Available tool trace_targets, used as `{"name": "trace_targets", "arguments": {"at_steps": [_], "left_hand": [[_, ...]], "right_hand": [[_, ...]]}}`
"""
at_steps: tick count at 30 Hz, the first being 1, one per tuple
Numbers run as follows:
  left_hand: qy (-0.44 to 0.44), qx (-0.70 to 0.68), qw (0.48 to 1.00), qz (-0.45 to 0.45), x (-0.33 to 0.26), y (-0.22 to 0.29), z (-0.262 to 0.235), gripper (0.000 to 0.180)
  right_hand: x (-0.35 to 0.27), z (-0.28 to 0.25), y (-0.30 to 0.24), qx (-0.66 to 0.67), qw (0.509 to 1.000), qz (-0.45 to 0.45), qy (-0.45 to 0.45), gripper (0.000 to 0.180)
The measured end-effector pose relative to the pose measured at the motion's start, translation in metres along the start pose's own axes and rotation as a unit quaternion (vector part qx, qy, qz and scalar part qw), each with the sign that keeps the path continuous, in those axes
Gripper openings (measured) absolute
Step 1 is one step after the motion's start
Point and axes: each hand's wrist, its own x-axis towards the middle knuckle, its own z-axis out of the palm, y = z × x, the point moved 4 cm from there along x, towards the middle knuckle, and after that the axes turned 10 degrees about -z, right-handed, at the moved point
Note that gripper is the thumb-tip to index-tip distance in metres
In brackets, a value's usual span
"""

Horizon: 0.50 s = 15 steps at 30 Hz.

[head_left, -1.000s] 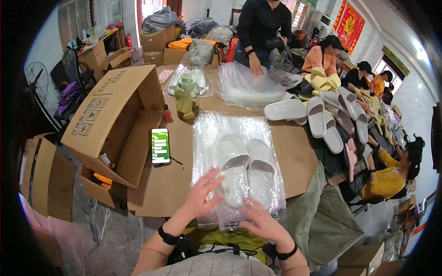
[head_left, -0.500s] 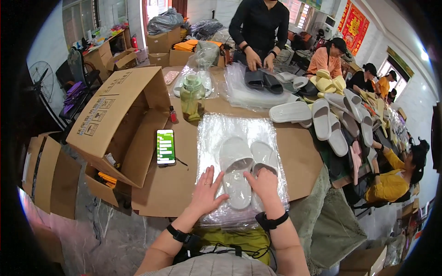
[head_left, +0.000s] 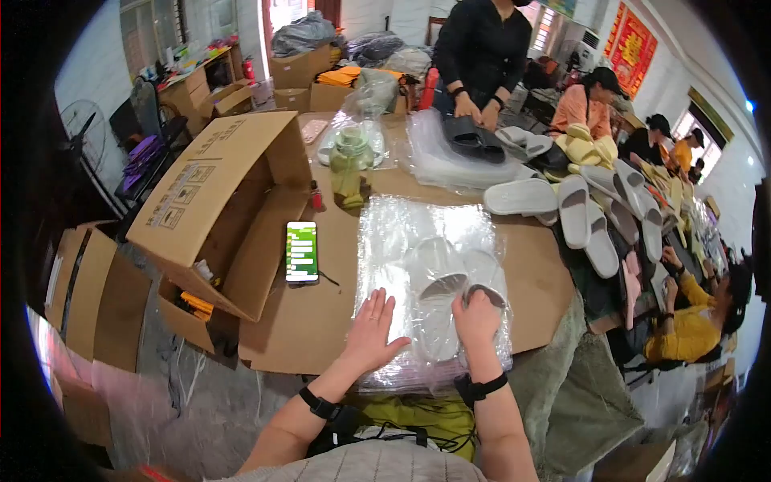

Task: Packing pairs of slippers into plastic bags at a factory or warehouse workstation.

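Observation:
A pair of pale grey slide slippers lies side by side, toes away from me, apparently inside a clear plastic bag on a stack of clear plastic bags. My left hand is flat with fingers spread on the plastic, left of the left slipper. Curled at the foot opening of the right slipper, my right hand grips it near the strap. That hand covers the slipper's heel, and glare blurs the bag's edges.
Left of the bags lie a lit phone and an open cardboard box. Beyond stand a small red bottle and a greenish jar. Many slippers are heaped at the right. Across the table, a person handles black slippers.
The slippers have shifted slightly right and away from me relative to the bag stack. My right hand has moved with them, its fingers now more curled. My left hand stays flat.

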Motion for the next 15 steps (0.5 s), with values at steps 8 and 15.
{"name": "trace_targets", "arguments": {"at_steps": [8, 15], "left_hand": [[-0.017, 0.016, 1.0, -0.007, 0.003, -0.001, 0.0, 0.09], [-0.031, 0.032, 0.999, -0.031, 0.003, -0.001, -0.008, 0.087]], "right_hand": [[0.008, 0.008, -0.001, -0.01, 1.0, -0.001, 0.012, 0.04], [0.011, 0.008, -0.007, 0.098, 0.992, -0.036, 0.074, 0.026]]}}
